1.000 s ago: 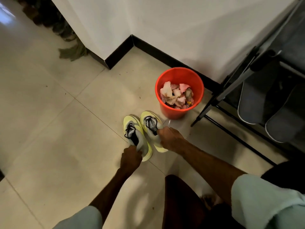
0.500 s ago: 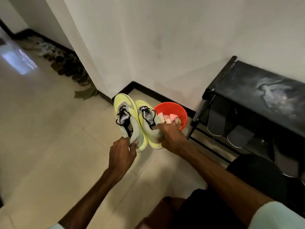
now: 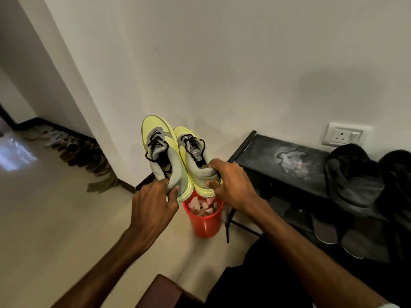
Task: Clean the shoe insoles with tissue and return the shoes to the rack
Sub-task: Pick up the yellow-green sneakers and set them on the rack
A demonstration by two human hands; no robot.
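Lime-yellow and grey, the two sneakers hung in the air close side by side, toes pointing up toward the wall. Your left grip (image 3: 153,207) was clamped on the heel of the left sneaker (image 3: 159,152). Your right grip (image 3: 231,185) was clamped on the heel collar of the right sneaker (image 3: 193,167), fingers hooked over its rim. Below the heels the red bucket (image 3: 205,225) of crumpled tissues (image 3: 201,205) stood on the floor (image 3: 44,218), just beside the shoe rack's (image 3: 266,161) front leg. The rack's left edge lay just right of your right grip. Its dark top shelf showed open from that edge across to the black shoes (image 3: 353,181) at its right end. Slippers (image 3: 324,227) lay on the shelf beneath.
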